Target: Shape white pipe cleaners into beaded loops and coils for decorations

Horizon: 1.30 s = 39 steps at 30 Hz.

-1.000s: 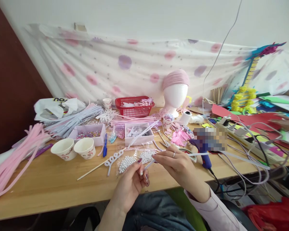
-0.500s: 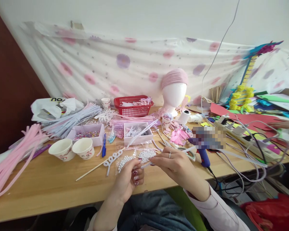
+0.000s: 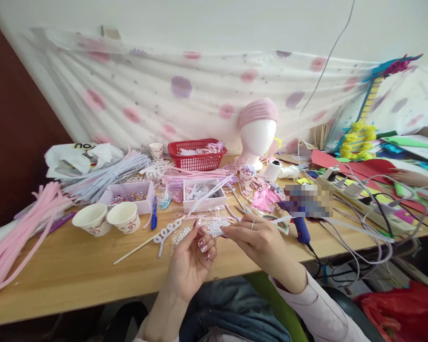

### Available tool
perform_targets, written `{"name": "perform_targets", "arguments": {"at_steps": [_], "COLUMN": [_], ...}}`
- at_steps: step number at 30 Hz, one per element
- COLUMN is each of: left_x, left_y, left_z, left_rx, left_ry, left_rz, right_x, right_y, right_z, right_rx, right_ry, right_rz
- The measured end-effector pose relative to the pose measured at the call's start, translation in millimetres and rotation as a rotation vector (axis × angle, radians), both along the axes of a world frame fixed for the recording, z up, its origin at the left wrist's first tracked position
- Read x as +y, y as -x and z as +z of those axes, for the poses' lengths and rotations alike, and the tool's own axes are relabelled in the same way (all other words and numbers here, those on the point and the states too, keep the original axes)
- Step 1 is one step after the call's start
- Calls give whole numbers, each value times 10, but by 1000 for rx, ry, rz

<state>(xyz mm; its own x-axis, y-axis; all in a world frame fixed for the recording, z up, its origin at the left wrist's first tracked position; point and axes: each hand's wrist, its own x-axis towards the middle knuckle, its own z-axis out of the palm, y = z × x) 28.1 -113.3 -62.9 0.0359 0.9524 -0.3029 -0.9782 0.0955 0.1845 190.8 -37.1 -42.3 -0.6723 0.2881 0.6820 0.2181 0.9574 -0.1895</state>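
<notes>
A white pipe cleaner (image 3: 360, 229) runs between my hands, and what looks like its long tail stretches right past the purple glue gun (image 3: 301, 231). My left hand (image 3: 189, 261) is turned palm up, pinching the short end between thumb and finger. Facing it, my right hand (image 3: 258, 238), with a ring on one finger, grips the same stem close by, fingertips together. Just beyond the fingers lie white pearl beads (image 3: 216, 225) in a clear bag. To the left, a pale pipe cleaner curled into loops (image 3: 167, 232) is wound on a wooden stick (image 3: 131, 251).
Two paper cups (image 3: 124, 218), a blue pen (image 3: 154, 214) and bead boxes (image 3: 204, 197) stand behind. Pink pipe cleaners (image 3: 17, 237) lie left. A foam head (image 3: 258, 135) and red basket (image 3: 197, 161) are at the back. Cables and a power strip (image 3: 364, 204) lie right, near another person's hand (image 3: 410, 177).
My left hand has risen slightly and rolled palm up, its fingertips coming nearer my right fingers. The right hand has shifted a little. The other person's hand has moved slightly left.
</notes>
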Motion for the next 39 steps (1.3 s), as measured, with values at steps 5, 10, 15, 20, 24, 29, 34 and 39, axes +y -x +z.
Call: {"name": "perform_targets", "arguments": {"at_steps": [5, 10, 15, 20, 24, 29, 34, 39], "left_x": [13, 38, 56, 68, 63, 56, 61, 77], "left_y": [-61, -38, 13, 67, 84, 69, 87, 110], "left_z": [-23, -77, -116, -94, -43, 15, 46, 57], "left_rx": [84, 323, 570, 617, 640, 665, 699, 730], "left_ry": [10, -33, -26, -10, -3, -15, -41, -51], "left_rz": [9, -104, -172, -214, -230, -269, -304, -334], "right_x": [-11, 1, -3, -28, -50, -67, -86, -53], "right_y": [-8, -35, -61, -56, -19, 44, 82, 99], "right_z": [11, 23, 46, 93, 145, 172, 188, 154], "right_rx": [-1, -38, -150, -189, -203, -263, -194, -162], "right_ry": [1, -24, 20, 63, 123, 227, 422, 687], "right_rz": [-19, -28, -13, 20, 48, 49, 56, 64]}}
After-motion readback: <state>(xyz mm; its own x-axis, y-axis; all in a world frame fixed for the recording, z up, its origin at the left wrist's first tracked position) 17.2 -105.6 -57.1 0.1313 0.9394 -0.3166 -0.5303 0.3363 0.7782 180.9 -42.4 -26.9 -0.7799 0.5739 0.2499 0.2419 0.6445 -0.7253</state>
